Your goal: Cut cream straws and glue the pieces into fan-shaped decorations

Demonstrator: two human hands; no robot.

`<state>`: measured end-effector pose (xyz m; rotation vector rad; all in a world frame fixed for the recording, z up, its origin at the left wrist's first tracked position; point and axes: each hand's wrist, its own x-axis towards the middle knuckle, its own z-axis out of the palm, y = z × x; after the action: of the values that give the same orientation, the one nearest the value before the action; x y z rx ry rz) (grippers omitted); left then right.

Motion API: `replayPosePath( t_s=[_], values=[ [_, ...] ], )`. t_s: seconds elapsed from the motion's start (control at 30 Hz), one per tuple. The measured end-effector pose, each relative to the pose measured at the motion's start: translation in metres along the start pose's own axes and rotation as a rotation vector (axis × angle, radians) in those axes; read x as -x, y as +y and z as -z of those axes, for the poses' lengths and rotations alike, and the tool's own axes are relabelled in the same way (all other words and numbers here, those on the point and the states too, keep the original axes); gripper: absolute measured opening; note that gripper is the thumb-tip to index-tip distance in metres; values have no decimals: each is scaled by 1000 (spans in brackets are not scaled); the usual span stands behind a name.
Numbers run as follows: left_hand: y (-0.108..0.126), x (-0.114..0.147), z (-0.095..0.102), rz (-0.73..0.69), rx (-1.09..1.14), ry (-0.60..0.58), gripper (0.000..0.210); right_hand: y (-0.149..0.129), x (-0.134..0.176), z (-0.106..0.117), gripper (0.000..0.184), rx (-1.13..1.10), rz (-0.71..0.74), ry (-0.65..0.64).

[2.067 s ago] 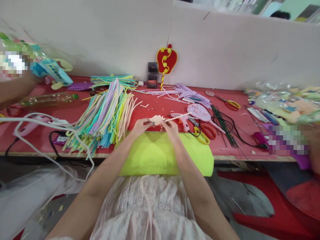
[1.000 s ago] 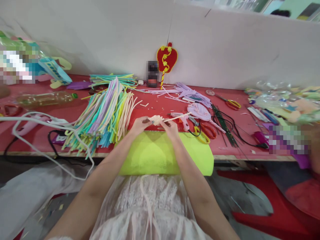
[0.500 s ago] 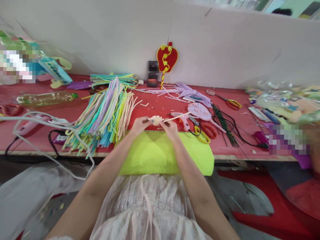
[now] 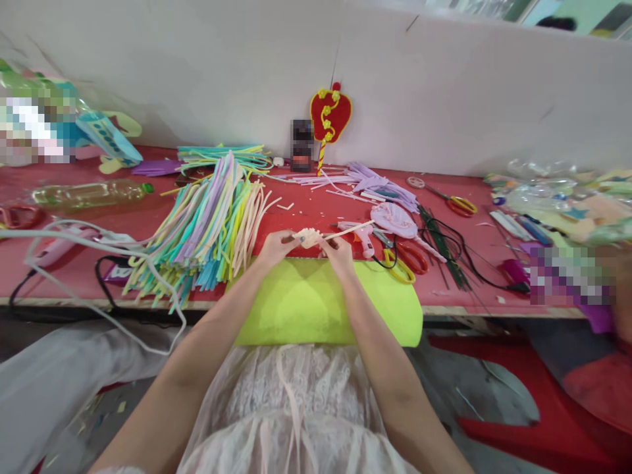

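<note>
While the fingers of the left hand (image 4: pixel 280 247) are pinched on the near-left edge of a small, curled cream chenille-stem piece (image 4: pixel 308 237) in the head view, the right hand (image 4: pixel 338 251) grips at its opposite side. The piece thus sits directly between the two sets of fingertips. A straight cream stem (image 4: pixel 351 228) leads out from the right fingertips; its long axis runs rightward and slightly away from the wearer, so the right hand is the nearer one. Whether it joins the curled piece is hidden by the fingers. Its free end points toward a lilac fan shape (image 4: pixel 395 219), passing above the pink glue gun (image 4: pixel 366 241). Left of the grip lies a multicoloured chenille-stem bundle (image 4: pixel 212 224); below it, a lime-green sheet (image 4: pixel 316 309).
</note>
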<state>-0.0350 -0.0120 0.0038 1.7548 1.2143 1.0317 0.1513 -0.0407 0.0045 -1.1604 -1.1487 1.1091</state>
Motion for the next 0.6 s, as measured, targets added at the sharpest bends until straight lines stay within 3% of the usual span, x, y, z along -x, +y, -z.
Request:
replayPosePath(
  t_s=[0.6],
  values=[
    [-1,2,1,-45,-41,-64,33,7,-5,1,31,-84,43,9]
  ],
)
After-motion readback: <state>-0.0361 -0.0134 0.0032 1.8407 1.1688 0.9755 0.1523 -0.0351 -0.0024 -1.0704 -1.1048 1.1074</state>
